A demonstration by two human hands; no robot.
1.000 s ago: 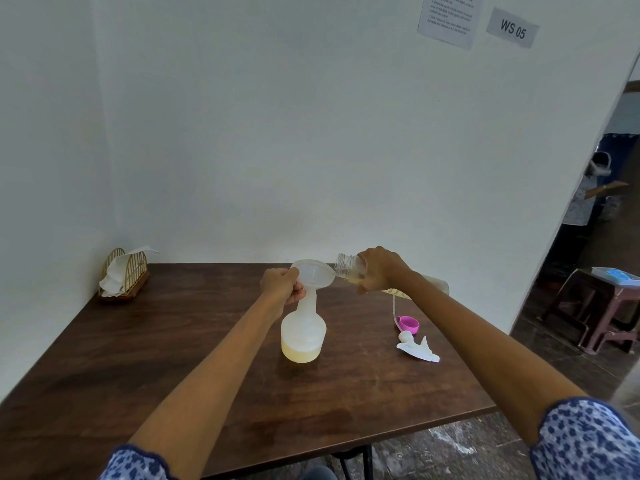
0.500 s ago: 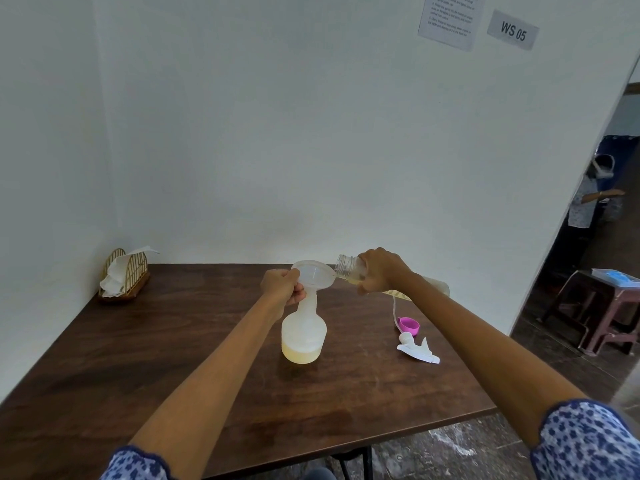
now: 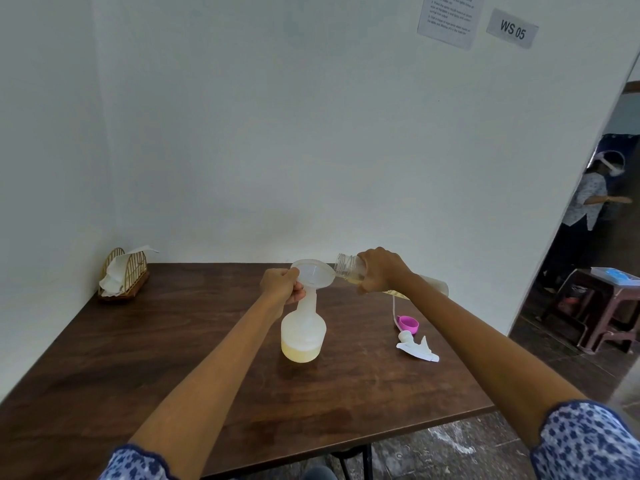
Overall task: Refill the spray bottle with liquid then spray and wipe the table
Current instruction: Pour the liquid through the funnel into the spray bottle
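Head view, left hand (image 3: 281, 285) gripping funnel (image 3: 313, 274), right hand (image 3: 381, 270) gripping tilted refill bottle (image 3: 349, 267)

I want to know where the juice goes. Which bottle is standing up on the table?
The round-bellied spray bottle with the funnel on top stands upright. The clear refill bottle is tipped sideways in the right hand, off the table.

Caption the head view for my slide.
Right hand tips refill bottle into funnel on spray bottle.

You have one translucent plastic spray bottle (image 3: 303, 332), one clear funnel (image 3: 313, 273), one clear refill bottle (image 3: 349, 267), one pink cap (image 3: 408, 323), one white trigger sprayer head (image 3: 417, 348) and one wicker napkin holder (image 3: 124, 273).
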